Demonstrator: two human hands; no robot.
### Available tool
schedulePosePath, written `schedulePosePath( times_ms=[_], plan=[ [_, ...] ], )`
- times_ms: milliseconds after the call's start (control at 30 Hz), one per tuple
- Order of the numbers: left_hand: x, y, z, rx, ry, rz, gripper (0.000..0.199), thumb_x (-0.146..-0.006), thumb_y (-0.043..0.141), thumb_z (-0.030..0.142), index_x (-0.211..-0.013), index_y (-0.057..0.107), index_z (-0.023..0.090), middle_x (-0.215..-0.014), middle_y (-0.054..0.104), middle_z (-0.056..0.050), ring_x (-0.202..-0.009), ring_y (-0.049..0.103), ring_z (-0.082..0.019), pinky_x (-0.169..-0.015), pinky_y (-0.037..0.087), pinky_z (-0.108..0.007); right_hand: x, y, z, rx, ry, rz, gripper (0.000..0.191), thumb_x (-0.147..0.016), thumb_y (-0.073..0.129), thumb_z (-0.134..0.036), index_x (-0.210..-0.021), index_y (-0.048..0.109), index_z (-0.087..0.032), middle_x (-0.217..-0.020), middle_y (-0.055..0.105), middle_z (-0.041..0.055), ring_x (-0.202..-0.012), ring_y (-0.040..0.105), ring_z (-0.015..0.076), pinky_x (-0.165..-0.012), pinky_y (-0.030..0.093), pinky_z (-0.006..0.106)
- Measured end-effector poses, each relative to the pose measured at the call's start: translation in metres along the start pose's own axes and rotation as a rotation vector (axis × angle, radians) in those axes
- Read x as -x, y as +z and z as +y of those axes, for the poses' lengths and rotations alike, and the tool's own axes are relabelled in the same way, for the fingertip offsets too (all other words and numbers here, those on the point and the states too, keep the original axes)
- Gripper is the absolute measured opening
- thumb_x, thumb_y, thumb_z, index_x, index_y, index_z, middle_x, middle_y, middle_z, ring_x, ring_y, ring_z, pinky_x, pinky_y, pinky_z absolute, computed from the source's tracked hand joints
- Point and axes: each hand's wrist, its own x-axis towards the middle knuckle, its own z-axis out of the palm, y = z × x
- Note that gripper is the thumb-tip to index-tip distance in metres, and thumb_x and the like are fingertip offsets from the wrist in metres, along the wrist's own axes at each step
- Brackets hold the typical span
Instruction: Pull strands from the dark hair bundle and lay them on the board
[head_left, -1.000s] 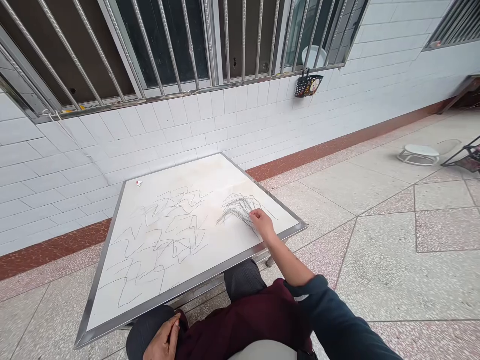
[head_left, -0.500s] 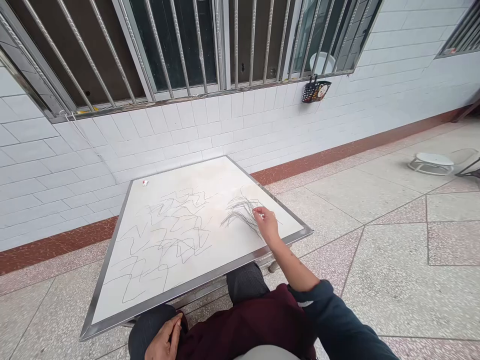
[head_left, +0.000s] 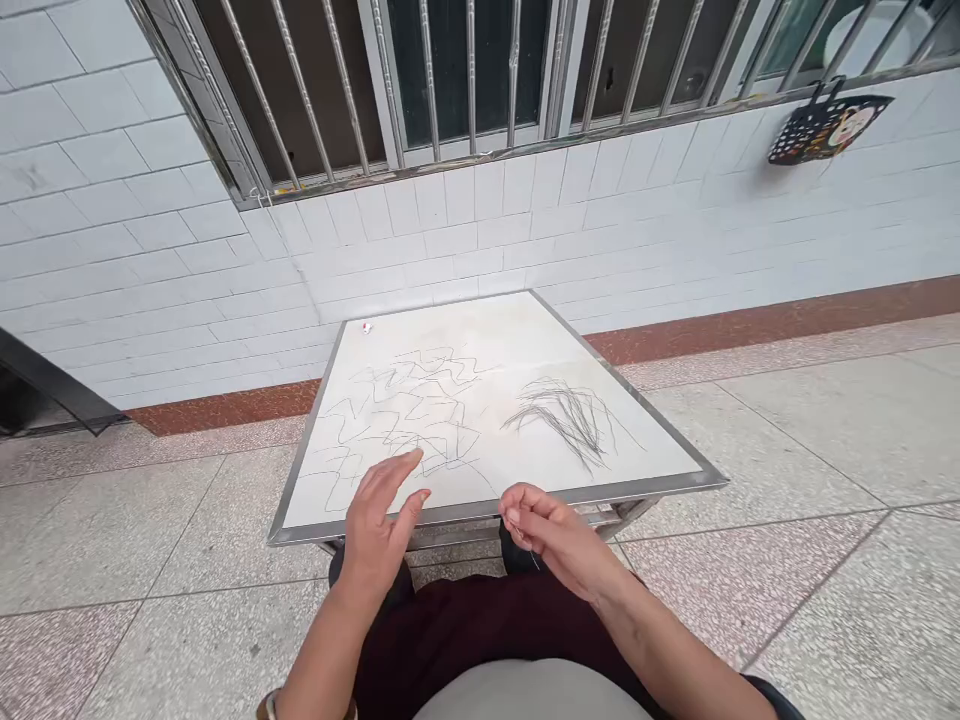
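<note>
Dark thin strands lie on a white table (head_left: 495, 325) with a grey metal rim. On the left they form a spread of bent, zigzag strands (head_left: 427, 375); on the right there is a denser bundle of wires or threads (head_left: 566, 415). My left hand (head_left: 382, 515) is over the table's near edge, thumb and fingers apart, holding nothing. At the near edge, right of it, my right hand (head_left: 544, 530) is closed in a pinch, with a thin strand hanging below its fingers.
A small white and red item (head_left: 367, 327) sits at the table's far left corner. Behind the table stands a tiled wall (head_left: 480, 235) with a barred window. A dotted bag (head_left: 829, 128) hangs from the sill at the right.
My right hand has moved from the dense bundle back to the table's near edge. My left hand has risen from my lap and opened. The view has shifted left.
</note>
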Motion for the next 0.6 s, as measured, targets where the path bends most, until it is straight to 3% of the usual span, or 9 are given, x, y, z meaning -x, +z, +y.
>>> schedulePosePath(
  times_ms=[67, 167, 233, 300, 467, 600],
  plan=[
    [-0.001, 0.005, 0.002, 0.102, -0.074, -0.045, 0.031, -0.088, 0.052, 0.029, -0.117, 0.06, 0.023, -0.114, 0.065, -0.006, -0.104, 0.059, -0.019, -0.093, 0.046, -0.037, 0.006, 0.01, 0.001, -0.116, 0.101, -0.069, 0.018, -0.079, 0.065, -0.036, -0.084, 0.061, -0.02, -0.072, 0.051, -0.0007, -0.056, 0.037, 0.0079, -0.052, 0.027, 0.022],
    [0.012, 0.015, 0.003, 0.306, -0.314, -0.075, 0.031, -0.089, 0.048, 0.034, -0.112, 0.064, 0.02, -0.096, 0.07, -0.006, -0.072, 0.063, -0.013, -0.067, 0.053, -0.027, 0.009, 0.016, 0.001, -0.132, 0.173, -0.103, 0.022, -0.076, 0.067, -0.039, -0.083, 0.062, -0.019, -0.074, 0.052, -0.0002, -0.057, 0.037, 0.0078, -0.052, 0.026, 0.021],
    [0.02, 0.018, 0.006, 0.393, -0.464, -0.083, 0.033, -0.088, 0.049, 0.037, -0.112, 0.064, 0.019, -0.09, 0.07, -0.006, -0.058, 0.058, -0.011, -0.052, 0.048, -0.022, 0.009, 0.018, -0.001, -0.042, 0.195, -0.119, 0.025, -0.077, 0.066, -0.042, -0.086, 0.062, -0.018, -0.073, 0.053, -0.0003, -0.057, 0.037, 0.0076, -0.051, 0.025, 0.021],
    [0.024, 0.017, 0.008, 0.443, -0.558, -0.103, 0.033, -0.086, 0.052, 0.038, -0.111, 0.064, 0.019, -0.088, 0.071, -0.005, -0.054, 0.053, -0.009, -0.047, 0.042, -0.02, 0.007, 0.02, -0.004, 0.081, 0.188, -0.126, 0.028, -0.079, 0.062, -0.044, -0.09, 0.062, -0.018, -0.073, 0.054, -0.0007, -0.057, 0.037, 0.0074, -0.052, 0.026, 0.021],
    [0.023, 0.01, 0.01, 0.54, -0.619, -0.169, 0.034, -0.084, 0.055, 0.035, -0.114, 0.061, 0.021, -0.09, 0.07, -0.005, -0.05, 0.049, -0.007, -0.046, 0.038, -0.02, -0.006, 0.034, -0.01, 0.421, -0.013, -0.138, 0.027, -0.086, 0.053, -0.043, -0.091, 0.063, -0.019, -0.073, 0.056, -0.001, -0.061, 0.042, 0.0093, -0.056, 0.033, 0.022],
    [0.026, 0.012, 0.01, 0.583, -0.623, -0.089, 0.035, -0.082, 0.057, 0.032, -0.115, 0.059, 0.021, -0.092, 0.068, -0.004, -0.053, 0.049, -0.006, -0.045, 0.037, -0.018, -0.016, 0.046, 0.0, 0.579, -0.17, -0.09, 0.021, -0.086, 0.051, -0.038, -0.092, 0.061, -0.021, -0.074, 0.058, -0.0012, -0.059, 0.046, 0.0101, -0.055, 0.037, 0.022]
  ],
)
